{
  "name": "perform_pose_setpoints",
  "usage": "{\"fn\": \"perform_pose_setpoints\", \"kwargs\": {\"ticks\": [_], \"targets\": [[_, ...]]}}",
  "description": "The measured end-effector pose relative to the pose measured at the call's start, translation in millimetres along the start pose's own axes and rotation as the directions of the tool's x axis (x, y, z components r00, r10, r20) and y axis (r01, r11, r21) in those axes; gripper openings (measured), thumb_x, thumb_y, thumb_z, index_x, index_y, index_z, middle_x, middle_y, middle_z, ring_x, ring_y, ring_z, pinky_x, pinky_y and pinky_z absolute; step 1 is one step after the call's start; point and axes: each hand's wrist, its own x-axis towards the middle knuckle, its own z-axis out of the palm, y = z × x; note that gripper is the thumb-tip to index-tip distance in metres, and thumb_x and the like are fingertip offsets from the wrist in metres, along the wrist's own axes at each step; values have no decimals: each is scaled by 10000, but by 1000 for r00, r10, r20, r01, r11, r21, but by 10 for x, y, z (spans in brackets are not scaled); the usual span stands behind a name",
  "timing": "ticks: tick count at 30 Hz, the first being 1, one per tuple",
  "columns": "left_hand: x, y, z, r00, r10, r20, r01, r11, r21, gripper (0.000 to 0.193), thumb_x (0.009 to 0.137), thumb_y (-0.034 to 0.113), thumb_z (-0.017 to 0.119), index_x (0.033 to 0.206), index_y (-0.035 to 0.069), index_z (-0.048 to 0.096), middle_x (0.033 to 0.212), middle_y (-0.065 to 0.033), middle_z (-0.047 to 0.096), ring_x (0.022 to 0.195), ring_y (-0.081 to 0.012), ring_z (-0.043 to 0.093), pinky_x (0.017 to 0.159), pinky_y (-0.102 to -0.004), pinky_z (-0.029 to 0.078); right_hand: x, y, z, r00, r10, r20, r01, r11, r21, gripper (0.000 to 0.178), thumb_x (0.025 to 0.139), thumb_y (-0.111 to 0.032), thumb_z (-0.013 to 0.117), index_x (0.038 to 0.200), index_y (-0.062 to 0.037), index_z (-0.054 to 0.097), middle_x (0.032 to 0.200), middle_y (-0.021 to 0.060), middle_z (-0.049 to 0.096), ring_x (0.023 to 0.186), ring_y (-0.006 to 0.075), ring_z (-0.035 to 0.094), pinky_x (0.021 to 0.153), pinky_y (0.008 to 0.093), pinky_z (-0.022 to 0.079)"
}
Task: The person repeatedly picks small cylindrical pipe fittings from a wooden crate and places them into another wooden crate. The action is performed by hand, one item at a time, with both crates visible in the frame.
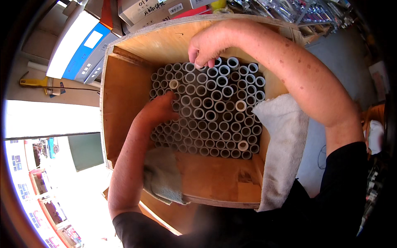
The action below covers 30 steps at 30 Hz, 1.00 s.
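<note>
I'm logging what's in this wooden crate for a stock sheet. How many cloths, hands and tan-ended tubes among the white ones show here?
Towels or cloths draped on the plywood crate: 2, a white terry towel and a grey-green cloth
Hands in the crate: 2, left hand and right hand
Tan-ended tubes among the upright white tubes: 3 visible
White tubes: too many to count surely
Total counted: 7

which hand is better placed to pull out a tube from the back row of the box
Right. The right hand is already at the back row, fingertips pinched over a white tube by the far wall. The left hand rests lower, on the left side of the tubes, further from that row.
</note>
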Motion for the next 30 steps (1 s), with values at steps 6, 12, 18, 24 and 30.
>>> {"fn": "perform_pose_setpoints", "kwargs": {"ticks": [6, 12, 18, 24, 30], "targets": [[-60, 66, -69, 990, 116, -80, -115, 993, 14, 560, 688, 114, 745, 1165, 24, 465, 746, -131, 621, 669, -207, 612, 558, -333, 497, 25, 32, 24, 999, -42, -1, 42, 998, 38, 394, 838, -221, 555, 1169, -7, 550, 994, 93, 651, 815, 132, 648, 693, 279, 497], [-170, 196, -343, 938, 144, -316, -167, 985, -45, 408, 698, 217, 695, 1044, 34, 582, 912, -178, 641, 833, -325, 629, 749, -395, 489, 12, 41, 41, 996, -85, -5, 85, 993, 83, 400, 864, -210, 539, 1198, 10, 520, 973, 87, 640, 791, 123, 635, 708, 273, 497], [-943, 377, -621, 780, 307, -545, -391, 919, -42, 333, 806, 66, 606, 1132, 12, 566, 871, -54, 660, 829, -117, 603, 708, -261, 487, 114, 158, 25, 992, -122, 33, 115, 979, 170, 392, 878, -215, 532, 1217, -19, 507, 995, 62, 623, 807, 116, 625, 711, 248, 503], [-2380, -27, -513, 670, 146, -728, -307, 947, -93, 271, 871, 58, 567, 1141, 45, 577, 967, -60, 641, 904, -123, 600, 789, -261, 464, 61, 60, 49, 995, -101, 3, 97, 962, 255, 345, 882, -121, 529, 1194, 26, 508, 956, 73, 602, 813, 124, 590, 755, 255, 493], [-3391, -780, 319, 565, -453, -689, -19, 829, -560, 291, 866, 170, 616, 1114, 23, 579, 937, -65, 653, 846, -113, 600, 770, -252, 490, 9, 110, 78, 997, -60, -49, 70, 966, 247, 342, 885, -120, 519, 1201, 10, 506, 996, 90, 590, 833, 135, 594, 780, 264, 489]]}}
